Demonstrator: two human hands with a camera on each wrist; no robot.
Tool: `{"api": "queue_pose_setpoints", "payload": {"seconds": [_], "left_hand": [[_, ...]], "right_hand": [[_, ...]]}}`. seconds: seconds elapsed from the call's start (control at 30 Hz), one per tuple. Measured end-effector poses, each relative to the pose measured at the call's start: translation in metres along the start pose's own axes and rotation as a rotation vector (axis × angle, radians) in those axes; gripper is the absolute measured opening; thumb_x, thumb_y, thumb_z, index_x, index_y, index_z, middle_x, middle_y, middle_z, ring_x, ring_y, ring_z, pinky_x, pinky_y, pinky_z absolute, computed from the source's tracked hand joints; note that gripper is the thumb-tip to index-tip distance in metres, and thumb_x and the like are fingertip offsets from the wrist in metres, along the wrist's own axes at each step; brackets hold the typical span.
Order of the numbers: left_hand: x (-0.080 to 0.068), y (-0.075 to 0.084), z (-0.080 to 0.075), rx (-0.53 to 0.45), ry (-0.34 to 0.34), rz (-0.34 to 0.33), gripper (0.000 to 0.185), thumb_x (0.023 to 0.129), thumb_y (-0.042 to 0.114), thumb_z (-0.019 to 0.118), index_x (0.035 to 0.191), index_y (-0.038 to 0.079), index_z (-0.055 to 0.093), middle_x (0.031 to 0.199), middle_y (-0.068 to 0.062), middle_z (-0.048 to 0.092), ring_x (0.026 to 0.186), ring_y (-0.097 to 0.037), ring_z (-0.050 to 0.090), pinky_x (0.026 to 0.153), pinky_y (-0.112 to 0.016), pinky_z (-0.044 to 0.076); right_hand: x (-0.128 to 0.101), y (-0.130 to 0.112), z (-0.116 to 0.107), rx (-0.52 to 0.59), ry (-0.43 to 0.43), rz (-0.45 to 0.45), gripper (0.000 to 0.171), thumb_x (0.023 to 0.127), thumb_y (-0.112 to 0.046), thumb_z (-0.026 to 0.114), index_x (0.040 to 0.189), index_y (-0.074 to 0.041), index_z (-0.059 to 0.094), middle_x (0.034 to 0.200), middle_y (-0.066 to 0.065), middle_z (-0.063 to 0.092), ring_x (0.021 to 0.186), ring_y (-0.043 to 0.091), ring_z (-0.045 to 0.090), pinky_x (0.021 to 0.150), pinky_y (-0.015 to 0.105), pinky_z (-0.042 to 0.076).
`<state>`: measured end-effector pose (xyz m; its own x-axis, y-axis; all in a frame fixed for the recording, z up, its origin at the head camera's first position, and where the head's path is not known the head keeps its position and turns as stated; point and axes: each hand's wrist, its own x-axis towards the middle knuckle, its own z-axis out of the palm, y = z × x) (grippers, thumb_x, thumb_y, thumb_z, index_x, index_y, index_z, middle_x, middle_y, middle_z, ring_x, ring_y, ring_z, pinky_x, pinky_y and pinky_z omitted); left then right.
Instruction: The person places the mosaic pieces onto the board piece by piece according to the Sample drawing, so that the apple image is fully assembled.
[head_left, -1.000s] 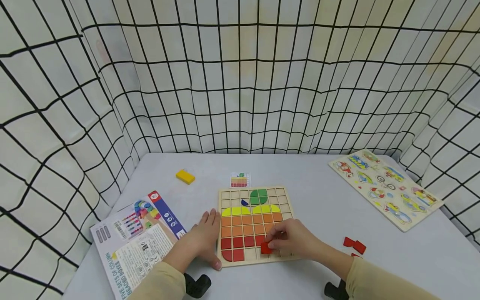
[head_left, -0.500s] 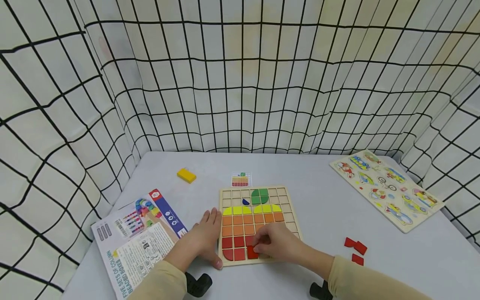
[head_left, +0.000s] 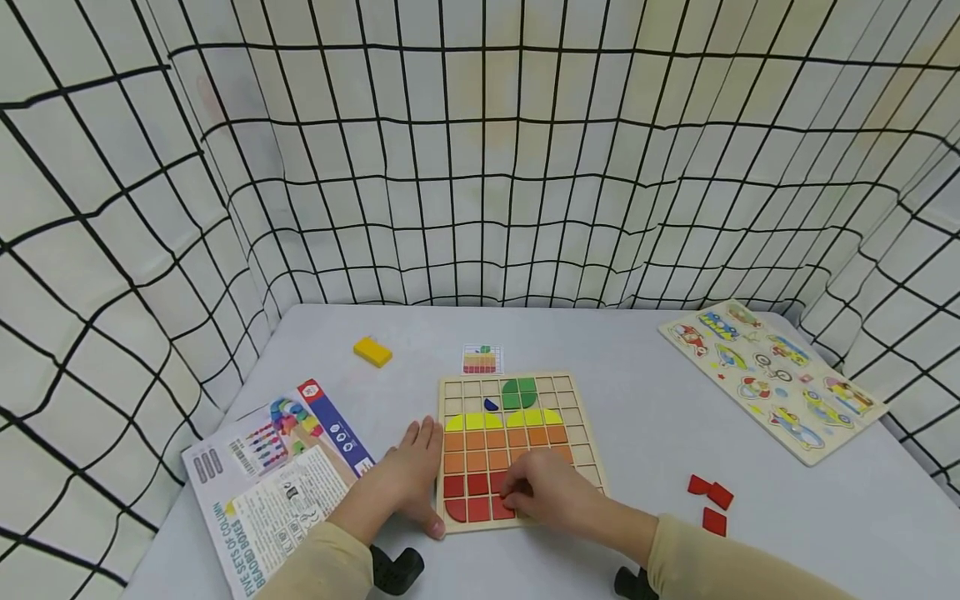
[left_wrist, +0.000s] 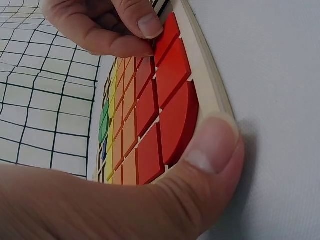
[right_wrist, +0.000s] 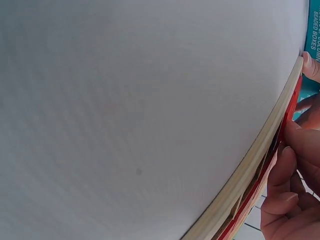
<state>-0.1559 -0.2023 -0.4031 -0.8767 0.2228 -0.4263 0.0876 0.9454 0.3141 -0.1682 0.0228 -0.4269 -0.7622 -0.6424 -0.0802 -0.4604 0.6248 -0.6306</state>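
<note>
Wooden and pale, the puzzle board (head_left: 517, 450) lies on the grey desk (head_left: 637, 400) in the head view, its grid filled with green, yellow, orange and red tiles. The right hand (head_left: 551, 492) sits over the board's near rows, fingers curled down onto a red square tile (head_left: 501, 507) in the bottom row. The left hand (head_left: 405, 483) lies flat against the board's left edge, fingers straight, thumb at the near-left corner. A printed leaflet (head_left: 277, 483) lies just left of that hand, a yellow block (head_left: 372, 352) and a small pattern card (head_left: 481, 359) farther back. Three loose red pieces (head_left: 711, 500) lie on the desk to the right, and a vehicle puzzle (head_left: 772, 375) is well apart at the far right.

From the left wrist, the left thumb (left_wrist: 212, 165) presses the board's wooden rim (left_wrist: 210, 95) beside a rounded red piece (left_wrist: 178, 122). Fingertips of the right hand (left_wrist: 110, 30) pinch the edge of the red square tile (left_wrist: 167, 35), which sits in its cell.

From the right wrist, mostly bare desk (right_wrist: 140, 110) shows; the board's edge (right_wrist: 255, 170) curves along the right side, with the right fingers (right_wrist: 287, 195) curled against the red tiles there.
</note>
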Motion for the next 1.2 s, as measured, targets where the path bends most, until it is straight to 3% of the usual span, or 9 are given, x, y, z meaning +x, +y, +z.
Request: {"api": "queue_pose_setpoints", "payload": {"seconds": [0.2,0.37,0.7,0.93,1.2], "left_hand": [[0.000,0.000,0.001,-0.003,-0.007,0.001,0.127,0.062,0.032,0.098,0.158,-0.007,0.024,0.168,-0.028,0.018,0.157,-0.047,0.013,0.118,-0.067,0.029],[0.001,0.000,0.002,0.001,-0.007,0.000,0.128,0.061,0.033,0.098,0.158,-0.008,0.024,0.168,-0.028,0.018,0.157,-0.047,0.013,0.118,-0.067,0.029],[0.000,0.000,-0.002,0.020,0.005,0.004,0.128,0.061,0.034,0.098,0.157,-0.009,0.024,0.167,-0.029,0.019,0.156,-0.048,0.014,0.117,-0.068,0.031],[0.000,0.000,-0.002,0.017,0.005,0.002,0.128,0.061,0.032,0.098,0.157,-0.009,0.025,0.167,-0.030,0.019,0.156,-0.049,0.014,0.117,-0.068,0.031],[0.000,0.000,-0.001,0.022,0.007,0.014,0.128,0.061,0.034,0.098,0.157,-0.010,0.025,0.167,-0.030,0.020,0.156,-0.049,0.015,0.116,-0.068,0.032]], "right_hand": [[-0.006,0.005,-0.006,0.007,0.027,0.033,0.009,0.090,-0.006,0.076,0.087,-0.015,0.076,0.081,-0.011,0.069,0.071,0.003,0.053,0.065,0.018,0.049],[-0.022,0.025,-0.026,0.001,0.092,0.115,0.008,0.093,-0.012,0.075,0.087,-0.018,0.074,0.082,-0.012,0.066,0.077,0.008,0.055,0.067,0.019,0.049],[-0.092,0.097,-0.075,-0.032,0.257,0.296,0.007,0.091,-0.008,0.074,0.096,-0.012,0.076,0.091,-0.004,0.074,0.076,0.002,0.059,0.064,0.020,0.051],[-0.139,0.128,-0.095,-0.069,0.215,0.442,0.010,0.092,-0.020,0.076,0.101,-0.015,0.076,0.093,-0.007,0.075,0.077,0.001,0.060,0.066,0.019,0.051],[-0.161,0.145,-0.095,-0.099,0.133,0.498,0.018,0.084,-0.024,0.083,0.098,-0.016,0.075,0.085,-0.008,0.066,0.072,0.001,0.051,0.064,0.018,0.048]]}}
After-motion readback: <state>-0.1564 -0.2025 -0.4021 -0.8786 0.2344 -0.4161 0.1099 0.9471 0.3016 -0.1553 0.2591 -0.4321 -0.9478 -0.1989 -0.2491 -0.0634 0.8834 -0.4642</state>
